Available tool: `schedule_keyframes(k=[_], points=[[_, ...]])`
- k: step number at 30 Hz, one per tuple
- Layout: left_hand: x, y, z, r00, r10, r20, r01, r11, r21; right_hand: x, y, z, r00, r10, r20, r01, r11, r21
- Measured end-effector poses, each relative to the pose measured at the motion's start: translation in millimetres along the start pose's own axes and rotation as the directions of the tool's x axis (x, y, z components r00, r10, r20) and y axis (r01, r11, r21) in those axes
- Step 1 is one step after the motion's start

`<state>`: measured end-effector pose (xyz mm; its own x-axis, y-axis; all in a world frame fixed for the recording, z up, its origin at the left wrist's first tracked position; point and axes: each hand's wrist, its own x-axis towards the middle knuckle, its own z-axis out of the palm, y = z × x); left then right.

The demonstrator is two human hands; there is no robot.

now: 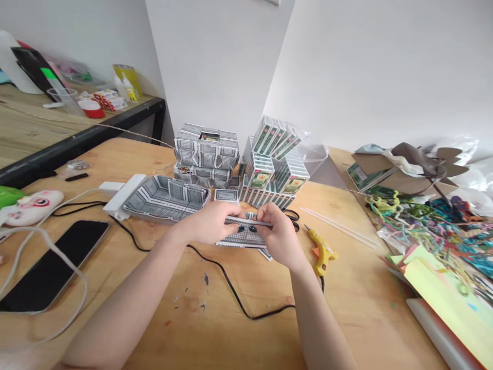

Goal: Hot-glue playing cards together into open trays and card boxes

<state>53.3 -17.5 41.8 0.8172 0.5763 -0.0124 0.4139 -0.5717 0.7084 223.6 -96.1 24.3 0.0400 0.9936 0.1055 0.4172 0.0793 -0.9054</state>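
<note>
Both my hands meet over the middle of the wooden table. My left hand and my right hand each pinch one end of a flat piece made of grey patterned playing cards, held edge-on between them. Under it lie more patterned cards flat on the table. Just behind stand a tray-like card structure, a stacked card block and a pile of card boxes.
A yellow glue gun lies right of my right hand, its black cord curling in front of me. A dark phone and white cables lie at left. Coloured paper and pipe cleaners crowd the right edge.
</note>
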Motion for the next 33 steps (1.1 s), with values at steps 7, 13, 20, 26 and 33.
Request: schedule_keyframes(k=[7, 13, 20, 26, 33], points=[[0.7, 0.5, 2.7, 1.000, -0.016, -0.019, 0.016, 1.000, -0.009, -1.4, -1.7, 1.1, 1.000, -0.030, 0.006, 0.030, 0.999, -0.022], [1.0, 2.2, 0.1, 1.000, -0.016, -0.003, 0.016, 0.997, -0.072, -1.7, -2.9, -0.4, 1.000, -0.007, 0.015, 0.007, 1.000, -0.003], [1.1, -2.2, -2.1, 0.999, 0.001, 0.035, 0.005, 0.986, -0.165, -1.2, -3.3, -3.4, 0.999, 0.022, 0.046, -0.025, 0.998, 0.055], [1.9, -3.0, -1.7, 1.000, 0.003, 0.029, 0.001, 0.988, -0.157, -0.8, -1.3, -5.3, 0.998, 0.006, 0.066, -0.009, 0.999, 0.045], [4.0, -1.2, 1.5, 1.000, -0.007, 0.010, 0.008, 0.992, -0.125, -1.2, -3.4, -11.5, 0.991, -0.035, 0.128, 0.031, 0.999, 0.035]])
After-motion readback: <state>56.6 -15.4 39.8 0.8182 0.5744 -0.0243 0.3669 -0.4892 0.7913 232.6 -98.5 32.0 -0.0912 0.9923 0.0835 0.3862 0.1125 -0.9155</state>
